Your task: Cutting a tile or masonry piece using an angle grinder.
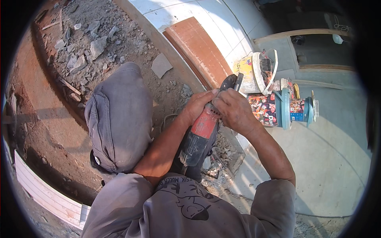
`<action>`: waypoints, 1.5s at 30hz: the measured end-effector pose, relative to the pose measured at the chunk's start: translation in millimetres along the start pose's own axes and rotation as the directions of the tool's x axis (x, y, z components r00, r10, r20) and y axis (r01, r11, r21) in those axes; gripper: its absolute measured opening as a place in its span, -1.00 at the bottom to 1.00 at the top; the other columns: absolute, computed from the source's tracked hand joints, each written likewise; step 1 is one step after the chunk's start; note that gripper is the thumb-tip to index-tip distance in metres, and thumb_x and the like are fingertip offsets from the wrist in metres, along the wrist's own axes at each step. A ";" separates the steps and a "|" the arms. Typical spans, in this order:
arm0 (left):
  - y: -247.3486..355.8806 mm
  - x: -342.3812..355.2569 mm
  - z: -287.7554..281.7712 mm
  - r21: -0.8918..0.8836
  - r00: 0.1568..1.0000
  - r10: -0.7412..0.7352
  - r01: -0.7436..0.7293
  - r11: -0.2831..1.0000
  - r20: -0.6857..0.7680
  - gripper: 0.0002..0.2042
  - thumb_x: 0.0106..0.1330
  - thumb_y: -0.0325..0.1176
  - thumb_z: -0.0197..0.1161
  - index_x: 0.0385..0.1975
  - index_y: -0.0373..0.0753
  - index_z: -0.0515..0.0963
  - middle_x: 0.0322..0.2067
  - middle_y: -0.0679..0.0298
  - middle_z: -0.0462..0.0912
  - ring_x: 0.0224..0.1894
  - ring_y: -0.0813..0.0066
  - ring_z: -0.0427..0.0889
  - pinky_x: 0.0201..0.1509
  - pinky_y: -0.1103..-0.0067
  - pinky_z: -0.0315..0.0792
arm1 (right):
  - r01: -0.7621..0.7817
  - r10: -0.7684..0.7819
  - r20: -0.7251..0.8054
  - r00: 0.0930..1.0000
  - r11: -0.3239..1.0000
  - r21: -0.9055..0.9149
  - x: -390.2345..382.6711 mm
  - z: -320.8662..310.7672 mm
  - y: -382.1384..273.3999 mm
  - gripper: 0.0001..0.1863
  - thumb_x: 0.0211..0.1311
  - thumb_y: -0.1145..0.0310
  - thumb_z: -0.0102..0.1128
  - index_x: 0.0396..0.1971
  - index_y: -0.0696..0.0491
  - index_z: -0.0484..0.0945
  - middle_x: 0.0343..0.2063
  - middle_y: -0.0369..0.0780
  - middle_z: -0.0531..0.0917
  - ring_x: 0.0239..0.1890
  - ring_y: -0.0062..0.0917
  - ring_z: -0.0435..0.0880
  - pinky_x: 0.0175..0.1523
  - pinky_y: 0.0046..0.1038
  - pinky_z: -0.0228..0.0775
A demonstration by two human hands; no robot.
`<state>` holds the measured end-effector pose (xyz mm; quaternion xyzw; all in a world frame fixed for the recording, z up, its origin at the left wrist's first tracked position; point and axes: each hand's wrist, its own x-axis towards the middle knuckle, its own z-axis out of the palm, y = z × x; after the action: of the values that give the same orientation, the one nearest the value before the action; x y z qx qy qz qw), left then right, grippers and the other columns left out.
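Observation:
A red and black angle grinder point(203, 126) lies along my body between my forearms, its head pointing away from me, with a dark guard or disc point(227, 82) at the far end. My left hand point(197, 106) is closed on the grinder's head, thumb uppermost. My right hand point(234, 109) has its fingers curled at the head beside it, around a narrow metal piece point(239, 80) that sticks up past the knuckles; I cannot tell exactly what that is. My bent leg in grey trousers point(117, 115) is left of the grinder.
Rubble point(93, 43) and dirt cover the left, with white boards point(47, 190) at the lower left. A brown board point(192, 47) lies on white tiles ahead. A yellow bucket point(246, 71) and printed buckets with blue rims point(264, 109) stand right, on grey floor point(321, 150).

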<state>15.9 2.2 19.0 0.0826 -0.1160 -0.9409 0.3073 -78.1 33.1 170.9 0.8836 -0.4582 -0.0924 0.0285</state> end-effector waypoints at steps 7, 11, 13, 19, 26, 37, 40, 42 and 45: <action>-5.5 5.2 -5.5 -0.061 1.000 0.010 -0.009 0.998 0.012 -0.68 0.45 -0.17 0.12 -0.13 -0.36 0.58 -0.27 0.24 0.65 -0.30 0.54 0.66 -0.21 0.58 0.58 | 0.035 -0.033 0.027 0.999 0.998 -0.054 0.7 -0.7 -0.2 -0.78 -0.04 0.42 0.20 -0.33 0.12 0.50 -0.27 -0.17 0.52 -0.24 -0.33 0.52 -0.17 -0.32 0.40; -7.4 6.2 -10.2 -0.056 1.000 -0.002 0.003 0.998 0.009 -0.67 0.45 -0.16 0.12 -0.13 -0.35 0.58 -0.27 0.24 0.65 -0.30 0.53 0.66 -0.21 0.58 0.58 | 0.038 -0.038 -0.021 0.999 0.999 0.002 0.2 1.4 1.5 -0.76 -0.05 0.40 0.23 -0.31 0.09 0.50 -0.26 -0.19 0.52 -0.23 -0.34 0.52 -0.19 -0.34 0.39; -6.4 5.0 -8.8 -0.032 1.000 0.000 0.000 0.999 0.005 -0.67 0.45 -0.15 0.13 -0.13 -0.34 0.58 -0.27 0.23 0.65 -0.29 0.54 0.66 -0.20 0.59 0.58 | 0.017 -0.016 -0.033 0.999 1.000 0.012 -2.8 3.4 1.8 -0.76 -0.05 0.39 0.24 -0.33 0.08 0.50 -0.23 -0.18 0.54 -0.23 -0.34 0.52 -0.19 -0.35 0.40; -9.8 8.2 -7.7 -0.081 0.999 -0.030 0.032 0.996 0.033 -0.68 0.45 -0.15 0.12 -0.15 -0.33 0.58 -0.26 0.23 0.65 -0.28 0.55 0.65 -0.20 0.59 0.56 | 0.026 -0.026 -0.060 0.998 1.000 0.012 -7.1 1.9 2.8 -0.80 -0.07 0.40 0.25 -0.38 0.06 0.51 -0.26 -0.20 0.52 -0.26 -0.35 0.50 -0.19 -0.34 0.39; -8.8 6.0 -11.3 -0.049 0.999 -0.036 0.035 0.998 -0.015 -0.64 0.47 -0.10 0.04 -0.13 -0.32 0.55 -0.26 0.24 0.63 -0.26 0.52 0.65 -0.19 0.56 0.57 | 0.112 -0.132 -0.173 0.976 0.986 -0.120 -9.4 13.7 2.4 -0.86 0.01 0.35 0.14 -0.39 0.04 0.50 -0.18 -0.19 0.56 -0.21 -0.42 0.53 -0.17 -0.40 0.38; -8.9 3.2 -6.3 -0.010 0.998 0.004 -0.003 1.000 0.058 -0.58 0.50 0.02 -0.08 0.03 -0.21 0.45 -0.11 0.20 0.56 -0.05 0.45 0.59 0.05 0.46 0.54 | 0.057 -0.093 -0.182 0.979 0.980 -0.193 -18.4 28.0 2.4 -0.84 0.02 0.30 0.14 -0.38 0.00 0.52 -0.15 -0.24 0.58 -0.15 -0.51 0.54 -0.16 -0.46 0.36; -10.2 4.4 -11.3 0.000 0.999 0.016 -0.016 1.000 0.030 -0.62 0.52 -0.05 -0.12 0.04 -0.19 0.43 -0.08 0.18 0.54 -0.02 0.41 0.58 0.08 0.45 0.53 | 0.066 -0.106 -0.196 0.975 0.978 -0.197 -16.3 30.4 3.3 -0.88 0.03 0.30 0.14 -0.42 -0.03 0.53 -0.24 -0.31 0.56 -0.16 -0.53 0.53 -0.18 -0.46 0.34; -10.0 7.0 -20.0 0.155 0.998 0.042 -0.048 0.987 0.045 -0.64 0.52 -0.09 -0.14 0.05 -0.20 0.42 -0.07 0.18 0.53 -0.01 0.39 0.57 0.09 0.44 0.52 | 0.071 -0.112 -0.209 0.971 0.979 -0.192 -15.0 30.9 5.2 -0.90 0.03 0.29 0.13 -0.44 -0.05 0.53 -0.29 -0.34 0.54 -0.17 -0.54 0.53 -0.19 -0.47 0.32; -15.6 9.0 -26.4 0.252 0.994 0.086 -0.100 0.963 0.065 -0.67 0.52 -0.15 -0.17 0.06 -0.21 0.39 -0.04 0.16 0.51 0.02 0.35 0.55 0.13 0.42 0.50 | 0.115 -0.156 -0.290 0.944 0.981 -0.154 -14.5 34.6 6.9 -0.93 0.05 0.28 0.12 -0.48 -0.08 0.52 -0.38 -0.36 0.49 -0.22 -0.54 0.51 -0.21 -0.47 0.30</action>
<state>6.0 4.6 -11.3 0.0904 -0.2478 -0.9046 0.3350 -98.4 42.1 139.9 0.9129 -0.3791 0.0104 0.1510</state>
